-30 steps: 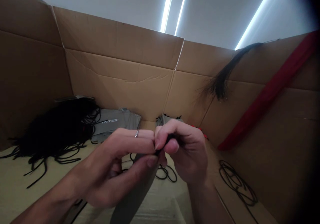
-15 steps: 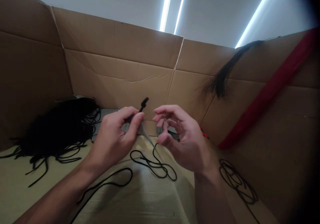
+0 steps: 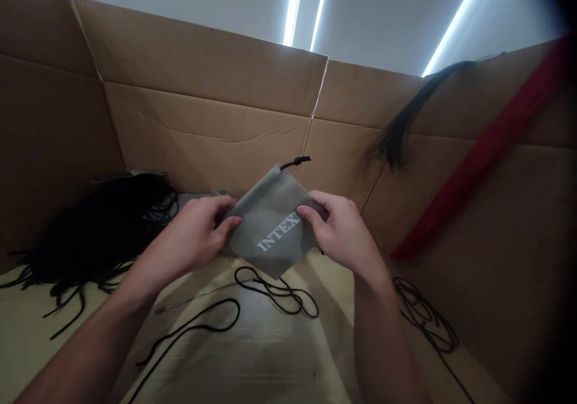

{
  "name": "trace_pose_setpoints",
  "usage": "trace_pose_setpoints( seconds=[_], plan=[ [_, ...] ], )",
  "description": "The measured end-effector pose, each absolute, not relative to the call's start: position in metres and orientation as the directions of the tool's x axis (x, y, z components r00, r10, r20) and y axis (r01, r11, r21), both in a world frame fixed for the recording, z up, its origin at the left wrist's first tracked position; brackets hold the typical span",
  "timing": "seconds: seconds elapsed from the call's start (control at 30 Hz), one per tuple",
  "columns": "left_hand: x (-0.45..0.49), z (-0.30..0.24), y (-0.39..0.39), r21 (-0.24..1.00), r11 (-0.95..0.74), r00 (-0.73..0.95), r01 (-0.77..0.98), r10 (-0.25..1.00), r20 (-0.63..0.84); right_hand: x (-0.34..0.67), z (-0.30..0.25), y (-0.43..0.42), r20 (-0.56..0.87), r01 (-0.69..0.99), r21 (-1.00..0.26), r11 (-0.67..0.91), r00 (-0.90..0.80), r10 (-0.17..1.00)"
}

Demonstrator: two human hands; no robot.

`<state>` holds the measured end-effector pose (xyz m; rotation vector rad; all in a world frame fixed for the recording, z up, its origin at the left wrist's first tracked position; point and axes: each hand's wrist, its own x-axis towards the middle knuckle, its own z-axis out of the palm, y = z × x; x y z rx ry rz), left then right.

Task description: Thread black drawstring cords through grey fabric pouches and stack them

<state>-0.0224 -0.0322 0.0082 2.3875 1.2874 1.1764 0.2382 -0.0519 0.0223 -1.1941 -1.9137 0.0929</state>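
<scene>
Between my hands a small grey drawstring pouch (image 3: 265, 211) is spread flat, turned cornerwise, with white "INTEX" lettering facing me. A short knotted black cord (image 3: 297, 161) sticks out of its top corner. My left hand (image 3: 205, 226) pinches the pouch's left corner, thumb in front. At the right side, my right hand (image 3: 338, 226) grips it the same way, thumb beside the lettering. Just below the pouch, a looped black cord (image 3: 288, 308) lies on the table, and a thin metallic tool (image 3: 180, 303) lies to its left.
A heap of black cords (image 3: 90, 235) lies at the left. Another black cord (image 3: 211, 329) lies nearer me, and a coiled one (image 3: 424, 314) at the right. Cardboard walls (image 3: 202, 115) enclose the table (image 3: 252, 362). Black strands (image 3: 401, 127) and a red strip (image 3: 478, 151) hang at the right.
The pouch, held edge-on in my left hand before, is now turned flat towards me. My right hand, apart from it earlier, has closed on its right side. The knotted cord end has shifted up and right.
</scene>
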Motion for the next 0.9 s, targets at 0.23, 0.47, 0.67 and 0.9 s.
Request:
trace_pose_setpoints(
  seconds=[0.23,0.47,0.67,0.9],
  plan=[
    [-0.032,0.011,-0.022,0.69,-0.526,0.009,0.498,0.798,0.603,0.249,0.013,-0.032,0.608,0.538,-0.677,0.502,0.024,0.794],
    [-0.029,0.015,-0.028,0.728,-0.569,-0.146,0.383,0.74,0.656,0.251,0.013,-0.028,0.669,0.412,-0.705,0.578,0.113,0.735],
    [-0.024,0.007,-0.024,0.627,-0.575,-0.167,0.526,0.653,0.738,0.247,0.021,-0.037,0.651,0.257,-0.744,0.617,0.067,0.756],
    [-0.022,0.005,-0.025,0.341,-0.803,0.051,0.489,0.416,0.908,0.251,0.02,-0.037,0.535,0.156,-0.837,0.524,0.034,0.844]
  ],
)
